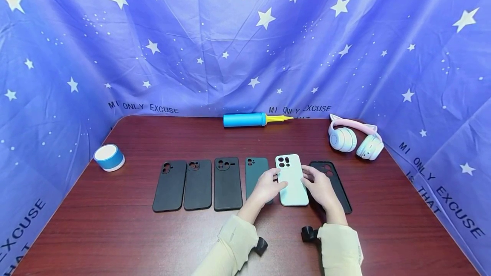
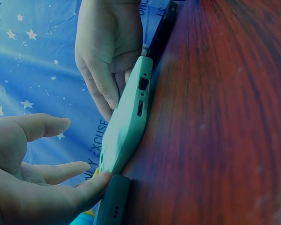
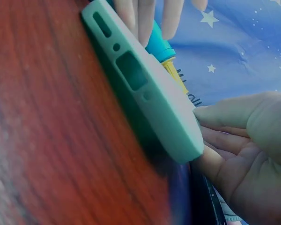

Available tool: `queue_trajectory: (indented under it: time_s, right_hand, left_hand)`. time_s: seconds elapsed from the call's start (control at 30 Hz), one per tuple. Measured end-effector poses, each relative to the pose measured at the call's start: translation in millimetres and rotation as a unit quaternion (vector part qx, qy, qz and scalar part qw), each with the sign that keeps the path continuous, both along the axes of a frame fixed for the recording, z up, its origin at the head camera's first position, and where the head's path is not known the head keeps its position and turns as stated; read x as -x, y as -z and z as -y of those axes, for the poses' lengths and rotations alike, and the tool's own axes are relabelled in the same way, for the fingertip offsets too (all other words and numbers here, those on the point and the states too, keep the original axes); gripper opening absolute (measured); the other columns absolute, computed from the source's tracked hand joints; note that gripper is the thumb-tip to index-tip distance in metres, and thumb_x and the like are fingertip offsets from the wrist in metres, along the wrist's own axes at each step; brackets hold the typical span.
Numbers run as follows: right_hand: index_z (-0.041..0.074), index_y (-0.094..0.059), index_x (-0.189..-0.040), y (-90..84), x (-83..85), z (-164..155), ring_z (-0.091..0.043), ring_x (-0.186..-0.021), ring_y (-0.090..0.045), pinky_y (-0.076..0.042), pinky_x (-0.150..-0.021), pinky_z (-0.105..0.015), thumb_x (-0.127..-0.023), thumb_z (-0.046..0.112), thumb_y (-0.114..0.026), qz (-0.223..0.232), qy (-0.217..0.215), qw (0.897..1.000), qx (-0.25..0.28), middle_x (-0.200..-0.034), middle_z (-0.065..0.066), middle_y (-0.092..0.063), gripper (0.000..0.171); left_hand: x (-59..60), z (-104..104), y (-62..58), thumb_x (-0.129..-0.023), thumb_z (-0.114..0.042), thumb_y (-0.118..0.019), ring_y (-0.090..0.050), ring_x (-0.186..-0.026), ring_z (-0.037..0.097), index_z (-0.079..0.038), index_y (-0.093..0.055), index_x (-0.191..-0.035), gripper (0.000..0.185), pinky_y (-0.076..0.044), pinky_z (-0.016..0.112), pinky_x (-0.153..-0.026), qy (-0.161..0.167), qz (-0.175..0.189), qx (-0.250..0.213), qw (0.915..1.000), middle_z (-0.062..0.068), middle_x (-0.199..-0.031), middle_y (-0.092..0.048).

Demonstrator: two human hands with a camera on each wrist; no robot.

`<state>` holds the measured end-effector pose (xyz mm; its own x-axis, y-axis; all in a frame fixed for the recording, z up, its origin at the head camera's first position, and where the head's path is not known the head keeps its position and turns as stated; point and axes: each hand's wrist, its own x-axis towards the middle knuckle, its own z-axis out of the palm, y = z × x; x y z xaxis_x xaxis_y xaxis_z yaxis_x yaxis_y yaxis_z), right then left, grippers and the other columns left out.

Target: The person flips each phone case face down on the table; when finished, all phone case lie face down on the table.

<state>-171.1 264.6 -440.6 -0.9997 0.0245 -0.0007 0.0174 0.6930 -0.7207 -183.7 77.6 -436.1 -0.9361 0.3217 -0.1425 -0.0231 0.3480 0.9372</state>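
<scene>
The mint-green phone case (image 1: pixel 292 180) lies on the table (image 1: pixel 115 225), fifth in the row, with the dark green case (image 1: pixel 255 173) at its 9 o'clock and the black case (image 1: pixel 334 182) at 3 o'clock. Left hand (image 1: pixel 266 187) and right hand (image 1: pixel 320 187) touch its opposite long edges with relaxed, nearly straight fingers, grasping nothing.

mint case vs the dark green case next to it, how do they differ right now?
The mint case is pale, the dark green case deep teal. Left hand and right hand touch the mint case's two sides with straight fingers; the left hand covers part of the dark green case. The mint case's camera cutout is larger with several holes, the dark green case's smaller. Both lie back up in one row on the table.
</scene>
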Motion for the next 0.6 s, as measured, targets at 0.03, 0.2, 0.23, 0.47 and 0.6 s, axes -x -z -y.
queue_trajectory:
  time_s: [0.03, 0.2, 0.23, 0.47, 0.6]
  right_hand:
    - [-0.003, -0.048, -0.138, 0.1, -0.1, 0.5, -0.037, -0.119, -0.059, -0.047, -0.102, -0.050, -0.096, 0.006, -0.055, 0.002, 0.000, 1.000, -0.002, -0.125, -0.026, -0.063, 0.044]
    - [-0.003, -0.049, -0.138, 0.1, -0.4, 2.5, -0.038, -0.121, -0.058, -0.044, -0.103, -0.053, -0.095, 0.007, -0.058, 0.010, 0.002, 1.000, -0.016, -0.124, -0.025, -0.063, 0.046]
    - [-0.003, -0.049, -0.138, 0.3, -0.3, 2.9, -0.039, -0.121, -0.057, -0.044, -0.103, -0.054, -0.094, 0.007, -0.059, 0.010, 0.002, 1.000, -0.019, -0.124, -0.025, -0.063, 0.046]
    - [-0.005, -0.051, -0.135, 2.3, 0.3, 7.3, -0.037, -0.114, -0.063, -0.052, -0.096, -0.048, -0.091, 0.005, -0.063, -0.003, 0.006, 1.000, -0.024, -0.122, -0.027, -0.063, 0.047]
    - [-0.008, -0.051, -0.133, 2.5, 0.4, 9.6, -0.037, -0.109, -0.065, -0.056, -0.090, -0.041, -0.089, 0.002, -0.065, -0.011, 0.005, 1.000, -0.016, -0.122, -0.030, -0.061, 0.047]
  left_hand:
    - [-0.4, 0.2, -0.5, -0.091, -0.015, -0.065, -0.054, -0.127, 0.033, 0.002, -0.050, -0.137, 0.052, -0.050, 0.041, -0.101, 0.000, 0.000, 0.001, 1.0000, 0.020, -0.138, -0.055]
    - [-0.9, 0.7, -2.6, -0.091, -0.015, -0.064, -0.056, -0.124, 0.032, 0.002, -0.049, -0.138, 0.052, -0.051, 0.041, -0.100, 0.005, -0.015, 0.012, 0.9998, 0.021, -0.136, -0.055]
    - [-0.9, 0.8, -2.8, -0.091, -0.015, -0.064, -0.057, -0.123, 0.033, 0.003, -0.049, -0.137, 0.052, -0.051, 0.041, -0.099, 0.007, -0.020, 0.014, 0.9997, 0.021, -0.135, -0.056]
    - [-1.2, 1.4, -4.0, -0.091, -0.016, -0.065, -0.059, -0.120, 0.033, 0.003, -0.049, -0.138, 0.053, -0.053, 0.040, -0.096, 0.012, -0.036, 0.030, 0.9989, 0.023, -0.134, -0.056]
    - [-0.9, 1.3, -4.2, -0.090, -0.017, -0.065, -0.059, -0.120, 0.033, 0.002, -0.049, -0.137, 0.053, -0.052, 0.042, -0.096, 0.014, -0.050, 0.047, 0.9976, 0.023, -0.132, -0.057]
